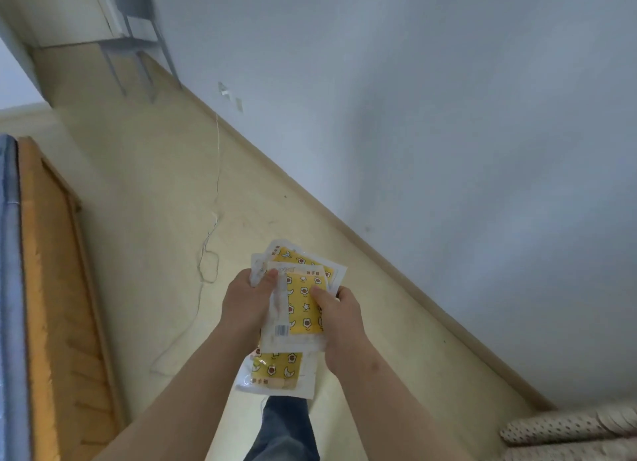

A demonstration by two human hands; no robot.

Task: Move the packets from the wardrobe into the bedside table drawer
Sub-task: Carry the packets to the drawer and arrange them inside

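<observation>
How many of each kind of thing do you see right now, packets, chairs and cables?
yellow packets: 3 that can be told apart, gripped between the left hand and the right hand; the stack may hide more
grey chair: 1
white cable: 1, lying on the floor
Total: 5

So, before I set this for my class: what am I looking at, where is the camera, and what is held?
There is no machine: a person wears one wide-angle camera on the head, looking forward and down. The left hand and right hand together grip a loose stack of yellow patterned packets. Below is a pale floor with a thin white cable; a wooden frame runs along the left, and a grey chair stands in the far corner. No wardrobe or drawer shows.
</observation>
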